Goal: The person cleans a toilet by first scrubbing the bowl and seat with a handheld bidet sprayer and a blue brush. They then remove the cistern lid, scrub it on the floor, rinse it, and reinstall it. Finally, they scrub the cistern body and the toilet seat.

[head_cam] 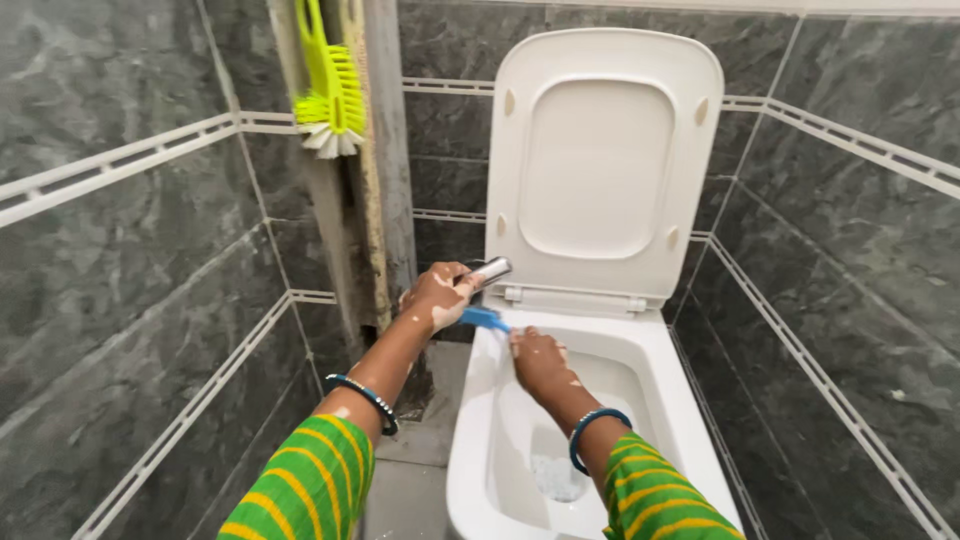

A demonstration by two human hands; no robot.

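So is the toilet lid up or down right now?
Up. The white lid stands raised against the tiled back wall, leaving the bowl open, with the right hand on its rim.

The toilet bowl [655,400] and its raised lid [600,150] at the centre of the frame are plain white. The wall tiles [110,250] are dark grey with pale marbled veins, crossed by white border strips [120,160]. At upper left hangs a neon yellow-green brush [330,90] with white bristles. Both sleeves [310,490] are green with yellow stripes, the bangles [365,398] dark blue. The sprayer [487,272] is shiny silver, with a blue piece [484,319] just below it.
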